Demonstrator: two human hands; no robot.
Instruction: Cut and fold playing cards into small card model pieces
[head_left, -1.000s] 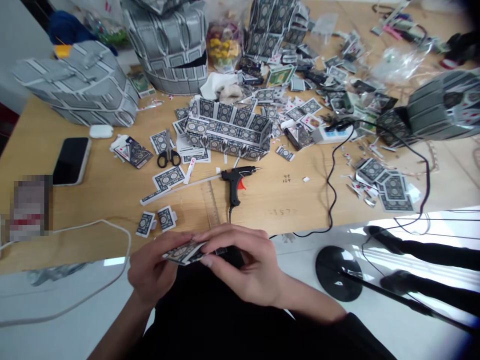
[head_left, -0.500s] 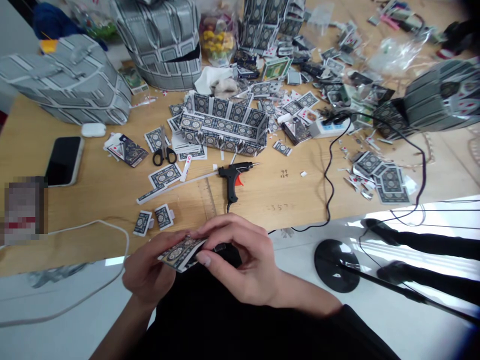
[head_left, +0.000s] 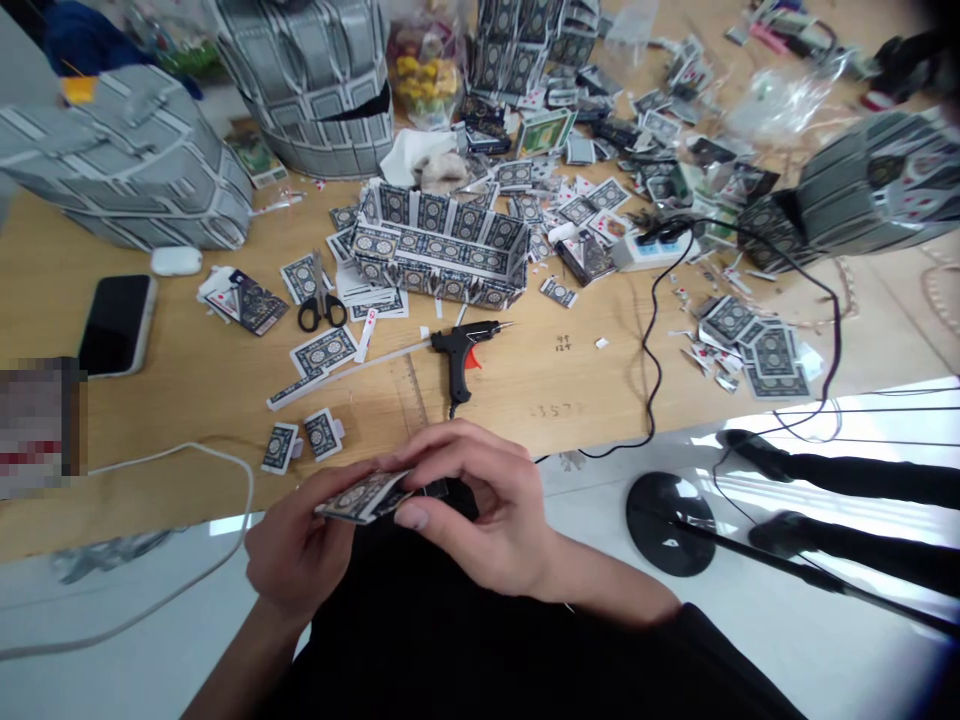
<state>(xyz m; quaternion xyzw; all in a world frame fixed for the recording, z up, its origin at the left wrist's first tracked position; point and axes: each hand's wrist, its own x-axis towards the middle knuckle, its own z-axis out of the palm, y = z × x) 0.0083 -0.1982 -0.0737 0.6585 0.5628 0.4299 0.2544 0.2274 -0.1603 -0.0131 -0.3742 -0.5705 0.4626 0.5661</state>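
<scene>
Both my hands are together at the table's front edge, gripping a small folded patterned card piece [head_left: 364,497]. My left hand [head_left: 304,540] holds its left side. The fingers and thumb of my right hand [head_left: 487,510] close on its right end. Beyond them a black glue gun [head_left: 457,355] lies on the table, its nozzle pointing right. Two small folded cards [head_left: 322,434] lie just past my left hand. Farther back stands an open rectangular box made of cards [head_left: 442,245]. Black scissors [head_left: 321,300] rest to the left of the box.
Large woven card bags [head_left: 150,160] stand at the back left. A phone [head_left: 118,325] lies at the left. Loose cards and a power strip [head_left: 656,250] cover the back right, with a black cable [head_left: 656,370] running to the front edge. A stand base [head_left: 670,525] is on the floor.
The view has shifted slightly, so the table's things appear a little farther left. The card piece looks tilted flatter between my hands, which both still hold it.
</scene>
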